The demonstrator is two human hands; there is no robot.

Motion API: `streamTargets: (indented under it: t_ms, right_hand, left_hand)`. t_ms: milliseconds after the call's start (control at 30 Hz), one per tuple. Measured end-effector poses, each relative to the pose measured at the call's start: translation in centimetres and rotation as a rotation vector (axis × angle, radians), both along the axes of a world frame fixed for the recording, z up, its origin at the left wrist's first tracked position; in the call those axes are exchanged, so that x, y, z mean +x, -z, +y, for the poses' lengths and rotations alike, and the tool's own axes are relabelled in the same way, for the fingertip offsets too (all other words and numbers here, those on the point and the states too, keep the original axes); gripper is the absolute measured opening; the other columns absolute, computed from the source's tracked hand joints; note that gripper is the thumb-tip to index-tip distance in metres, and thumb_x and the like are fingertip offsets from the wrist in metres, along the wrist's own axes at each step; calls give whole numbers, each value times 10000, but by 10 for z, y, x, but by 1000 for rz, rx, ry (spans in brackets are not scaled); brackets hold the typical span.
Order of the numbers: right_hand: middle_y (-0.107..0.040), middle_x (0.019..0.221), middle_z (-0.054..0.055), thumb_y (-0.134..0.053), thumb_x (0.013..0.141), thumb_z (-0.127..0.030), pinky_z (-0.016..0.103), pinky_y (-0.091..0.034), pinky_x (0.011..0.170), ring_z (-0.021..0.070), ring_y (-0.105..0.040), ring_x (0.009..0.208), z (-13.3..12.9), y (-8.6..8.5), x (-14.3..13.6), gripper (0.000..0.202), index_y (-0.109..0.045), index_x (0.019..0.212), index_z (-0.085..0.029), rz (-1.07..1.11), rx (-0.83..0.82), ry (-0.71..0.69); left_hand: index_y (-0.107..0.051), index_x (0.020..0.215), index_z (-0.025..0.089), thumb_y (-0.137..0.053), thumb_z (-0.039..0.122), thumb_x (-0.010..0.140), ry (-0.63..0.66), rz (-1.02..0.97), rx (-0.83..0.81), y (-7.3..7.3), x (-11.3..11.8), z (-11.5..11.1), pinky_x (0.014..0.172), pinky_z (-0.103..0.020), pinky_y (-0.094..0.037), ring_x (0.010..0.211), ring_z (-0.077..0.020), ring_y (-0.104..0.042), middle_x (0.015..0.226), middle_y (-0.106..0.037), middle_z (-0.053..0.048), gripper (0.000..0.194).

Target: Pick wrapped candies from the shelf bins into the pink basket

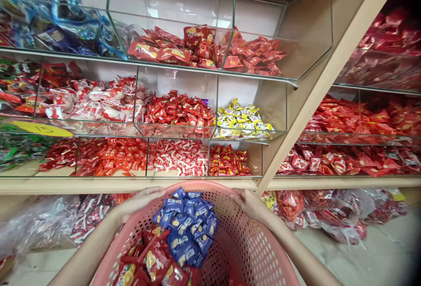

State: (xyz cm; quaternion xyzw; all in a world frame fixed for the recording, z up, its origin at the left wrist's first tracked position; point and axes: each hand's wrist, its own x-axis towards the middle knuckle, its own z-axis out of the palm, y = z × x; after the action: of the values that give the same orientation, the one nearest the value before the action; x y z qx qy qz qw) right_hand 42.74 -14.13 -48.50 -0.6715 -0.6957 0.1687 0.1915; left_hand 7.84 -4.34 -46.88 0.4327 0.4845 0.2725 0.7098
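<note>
Can't see the whole pink plastic basket (pixel 259 244) here, the bottom of the frame chops off its near side. Same deal with the red packets with orange-slice pictures (pixel 158 262) in it: the lowest ones get cut off. The pile of small blue packets (pixel 189 224) next to them is in full view, but the print is too tiny to read. There's a bit more red low down on the right inside, mostly cut off, so no clue what it is.

Both arms reach forward from the bottom corners, one along each side of the basket. Left hand (pixel 141 201) is on the far left part of the rim, pretty flat, fingers pointing in toward the middle. Right hand (pixel 251 203) mirrors it on the far right. Looks like both are gripping the rim, though a good part of the fingers is hidden, so can't tell how tight.

Basket's right in front of the wooden shelf edge (pixel 82 185) and overlaps it in view; can't tell if they touch. It also blocks part of the clear plastic bags (pixel 39 224) underneath. Blue-wrapped stuff (pixel 66 25) upper left is smeary.
</note>
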Motion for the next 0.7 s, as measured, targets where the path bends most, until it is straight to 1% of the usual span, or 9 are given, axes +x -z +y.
streamTargets:
  t_ms: [100, 167, 300, 400, 467, 533, 600, 633, 700]
  right_hand:
    - [-628, 692, 41, -386, 832, -424, 229, -354, 598, 174, -554, 674, 2, 1, 0, 336, -609, 795, -176, 31, -10, -12]
    - [-627, 702, 40, -388, 831, -414, 228, -354, 602, 172, -553, 683, 1, 1, -1, 327, -612, 819, -175, 47, -4, -12]
    - [-630, 726, 46, -370, 839, -396, 231, -358, 611, 174, -559, 698, 3, -3, -5, 325, -610, 839, -176, 33, 5, -7]
    - [-640, 741, 53, -360, 842, -406, 253, -384, 640, 184, -572, 711, 9, -8, -9, 345, -616, 865, -176, 28, -15, -12]
    - [-653, 846, 68, -378, 829, -434, 291, -409, 729, 205, -585, 813, 6, -11, -8, 371, -608, 973, -181, 79, -21, -30]
    - [-601, 1085, 90, -422, 795, -482, 351, -380, 879, 238, -522, 1034, -12, -8, -5, 467, -535, 1143, -192, 162, -11, -9]
    - [-429, 1312, 68, -462, 750, -530, 409, -285, 1001, 255, -344, 1228, -48, 1, -3, 613, -404, 1282, -230, 264, 8, 91]
    - [-378, 1351, 24, -469, 738, -540, 419, -258, 1028, 248, -292, 1260, -71, 9, -3, 636, -361, 1309, -280, 334, 32, 165]
    - [-363, 1346, -103, -475, 716, -552, 390, -314, 1023, 213, -262, 1275, -120, 27, -5, 613, -309, 1296, -441, 517, 93, 307]
  left_hand:
    - [-659, 937, 124, -624, 352, 671, 318, 57, 106, -2, 20, 18, 847, -318, -430, 906, -238, -600, 998, -653, -99, 352]
    - [-662, 940, 108, -584, 373, 705, 420, 55, 176, 0, 27, 22, 837, -321, -430, 869, -232, -606, 981, -655, -108, 362]
    - [-660, 961, 118, -571, 342, 725, 449, 78, 339, 7, 25, 26, 885, -291, -393, 938, -216, -575, 993, -653, -84, 337]
    - [-643, 1004, 122, -558, 346, 738, 445, 104, 361, 10, 19, 27, 900, -294, -380, 958, -217, -566, 1008, -647, -81, 358]
    - [-627, 1034, 120, -547, 368, 744, 453, 121, 348, 8, 17, 25, 905, -297, -374, 971, -218, -559, 1042, -633, -87, 389]
    - [-624, 1034, 113, -540, 389, 745, 466, 122, 327, 5, 15, 21, 902, -297, -375, 976, -219, -557, 1065, -622, -96, 408]
    - [-631, 1011, 113, -534, 407, 745, 462, 116, 308, 0, 14, 18, 896, -292, -377, 966, -214, -560, 1058, -626, -95, 409]
    - [-636, 995, 117, -534, 417, 742, 453, 116, 300, -1, 14, 16, 889, -290, -380, 951, -210, -566, 1044, -633, -90, 405]
    - [-645, 954, 125, -542, 436, 731, 436, 115, 286, -2, 13, 15, 861, -286, -395, 909, -202, -578, 998, -650, -77, 396]
